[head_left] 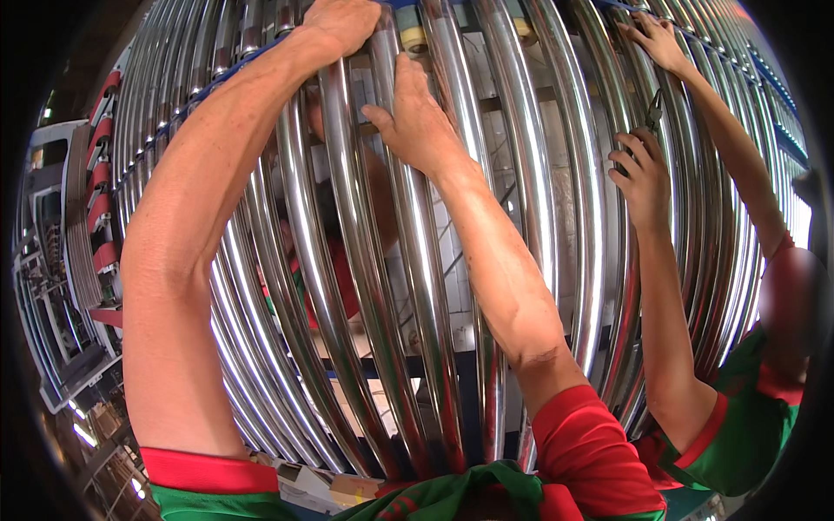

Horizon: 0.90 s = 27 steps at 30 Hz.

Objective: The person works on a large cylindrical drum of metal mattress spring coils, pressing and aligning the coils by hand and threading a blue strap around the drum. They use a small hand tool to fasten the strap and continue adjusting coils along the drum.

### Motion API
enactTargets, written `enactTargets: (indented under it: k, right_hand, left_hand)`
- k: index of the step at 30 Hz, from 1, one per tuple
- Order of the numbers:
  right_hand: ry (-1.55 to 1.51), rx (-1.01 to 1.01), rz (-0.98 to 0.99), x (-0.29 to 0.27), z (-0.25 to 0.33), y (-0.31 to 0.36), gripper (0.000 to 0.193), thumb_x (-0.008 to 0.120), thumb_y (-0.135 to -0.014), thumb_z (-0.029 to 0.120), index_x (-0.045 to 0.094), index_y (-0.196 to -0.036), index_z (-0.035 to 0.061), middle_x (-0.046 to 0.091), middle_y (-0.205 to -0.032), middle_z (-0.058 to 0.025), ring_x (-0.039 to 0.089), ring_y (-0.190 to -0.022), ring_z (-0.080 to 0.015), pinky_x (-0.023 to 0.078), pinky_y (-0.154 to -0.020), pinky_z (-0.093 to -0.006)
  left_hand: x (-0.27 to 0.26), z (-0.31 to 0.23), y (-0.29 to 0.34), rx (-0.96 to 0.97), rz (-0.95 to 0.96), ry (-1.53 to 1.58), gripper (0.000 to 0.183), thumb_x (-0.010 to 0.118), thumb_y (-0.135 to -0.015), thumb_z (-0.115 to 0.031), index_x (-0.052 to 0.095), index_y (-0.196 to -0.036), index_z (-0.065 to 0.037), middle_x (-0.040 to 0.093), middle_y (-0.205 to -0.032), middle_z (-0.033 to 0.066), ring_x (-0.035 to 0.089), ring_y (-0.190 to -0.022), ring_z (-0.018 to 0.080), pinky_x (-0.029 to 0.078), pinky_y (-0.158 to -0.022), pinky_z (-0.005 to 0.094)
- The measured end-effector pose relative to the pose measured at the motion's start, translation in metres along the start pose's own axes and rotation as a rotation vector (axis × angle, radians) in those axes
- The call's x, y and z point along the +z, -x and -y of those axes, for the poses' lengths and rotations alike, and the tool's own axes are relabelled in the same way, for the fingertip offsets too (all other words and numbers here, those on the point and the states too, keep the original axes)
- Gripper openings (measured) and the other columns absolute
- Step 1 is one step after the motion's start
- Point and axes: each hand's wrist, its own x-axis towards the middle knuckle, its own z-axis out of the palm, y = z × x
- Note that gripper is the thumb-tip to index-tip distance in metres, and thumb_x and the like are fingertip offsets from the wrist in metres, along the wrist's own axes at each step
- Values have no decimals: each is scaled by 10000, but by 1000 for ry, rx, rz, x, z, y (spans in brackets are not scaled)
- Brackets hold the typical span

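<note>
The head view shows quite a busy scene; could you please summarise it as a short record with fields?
Left hand: at the upper part of a shiny, round, silver metal tube; fingertips partly hidden
Right hand: over that tube, thumb spread
Co-worker's lower hand: holding dark metal pliers
Co-worker's upper hand: at tubes farther right
Person's sleeves: green, red-cuffed

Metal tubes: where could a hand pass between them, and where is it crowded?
Likeliest room: slots between the metal tubes, bordered by the right hand and the co-worker's hand holding pliers. Crowded: far right, where tubes look tightly packed, and around the left hand.
</note>
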Motion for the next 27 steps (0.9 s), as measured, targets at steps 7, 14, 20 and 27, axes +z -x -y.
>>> enactTargets:
  k: [7, 14, 20, 27]
  right_hand:
    - [-29, 22, 14, -8, 4, 8, 824, 664, -1003, 237, 185, -1573, -116, 240, -1592, -413, 423, -1427, -505, 398, -1184, -529]
    - [-27, 71, 45, -12, 8, 8, 813, 651, -1006, 212, 173, -1586, -98, 218, -1594, -432, 442, -1406, -521, 405, -1175, -548]
    - [15, 15, 25, -10, 10, 6, 830, 680, -991, 200, 181, -1586, -93, 231, -1593, -426, 432, -1423, -501, 407, -1174, -562]
    - [-40, -3, 24, -13, 14, 11, 852, 718, -962, 151, 184, -1567, -125, 233, -1591, -423, 387, -1458, -486, 392, -1203, -515]
  left_hand:
    - [-21, 31, -19, 178, 18, 168, 181, 669, -856, -137, 781, -963, -44, 759, -991, 203, 738, -990, 361, 589, -849, 452]
    - [-14, 50, -41, 282, -48, 255, 210, 690, -880, -192, 762, -994, -31, 750, -1009, 215, 723, -997, 383, 572, -852, 463]
    - [-24, 67, -51, 354, 38, 293, 253, 709, -900, -239, 746, -1020, -20, 742, -1025, 226, 710, -1003, 403, 558, -855, 473]
    - [3, 65, -52, 400, -507, 555, 249, 689, -942, -230, 725, -1046, -7, 717, -1028, 263, 689, -973, 438, 539, -848, 492]
